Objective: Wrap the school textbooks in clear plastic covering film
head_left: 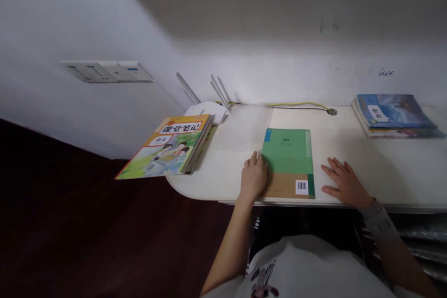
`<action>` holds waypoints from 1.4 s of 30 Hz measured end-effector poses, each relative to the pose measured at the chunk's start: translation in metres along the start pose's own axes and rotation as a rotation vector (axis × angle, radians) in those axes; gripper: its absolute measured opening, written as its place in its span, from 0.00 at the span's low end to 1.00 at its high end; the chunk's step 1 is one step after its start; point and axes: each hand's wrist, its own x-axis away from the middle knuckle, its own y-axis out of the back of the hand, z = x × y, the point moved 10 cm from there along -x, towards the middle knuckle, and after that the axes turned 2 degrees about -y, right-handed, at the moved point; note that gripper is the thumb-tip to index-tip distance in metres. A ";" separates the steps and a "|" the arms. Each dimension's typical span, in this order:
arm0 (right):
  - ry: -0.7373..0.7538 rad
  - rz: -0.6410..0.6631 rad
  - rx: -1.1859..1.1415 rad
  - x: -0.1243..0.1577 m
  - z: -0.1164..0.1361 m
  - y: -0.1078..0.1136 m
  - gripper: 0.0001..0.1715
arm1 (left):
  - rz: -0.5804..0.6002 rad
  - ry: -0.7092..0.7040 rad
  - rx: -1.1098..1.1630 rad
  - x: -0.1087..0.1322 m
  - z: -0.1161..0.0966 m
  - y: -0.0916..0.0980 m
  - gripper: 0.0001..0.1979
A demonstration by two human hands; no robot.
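Green book point(288, 158) touched by left hand point(253, 178), right hand point(344, 183) flat on desk point(384, 167)

Dim, soft light beyond my fingers point(256, 160), dark floor point(70, 233) left of them, wide-angle bending at edges.

Hidden and unclear
Left hand point(253, 178) covers the green book's point(288, 160) left edge; its cover print is too small to read.
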 end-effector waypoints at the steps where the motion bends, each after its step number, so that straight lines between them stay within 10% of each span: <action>1: 0.004 0.000 0.003 0.000 0.000 0.000 0.36 | 0.005 0.004 0.001 0.000 -0.001 0.000 0.20; 8: 0.009 -0.014 -0.006 0.000 -0.001 0.000 0.36 | -0.057 -0.063 0.329 -0.001 -0.010 0.016 0.21; 20: 0.017 -0.031 -0.031 0.000 0.001 0.002 0.35 | 0.168 -0.220 0.962 0.010 -0.059 0.043 0.28; 32: -0.385 -0.238 0.047 0.043 -0.063 0.031 0.32 | 0.135 -0.627 0.206 0.024 -0.205 -0.001 0.36; 42: -0.439 -0.267 -0.801 0.026 -0.042 0.034 0.29 | 0.040 -0.561 0.401 0.026 -0.183 0.011 0.38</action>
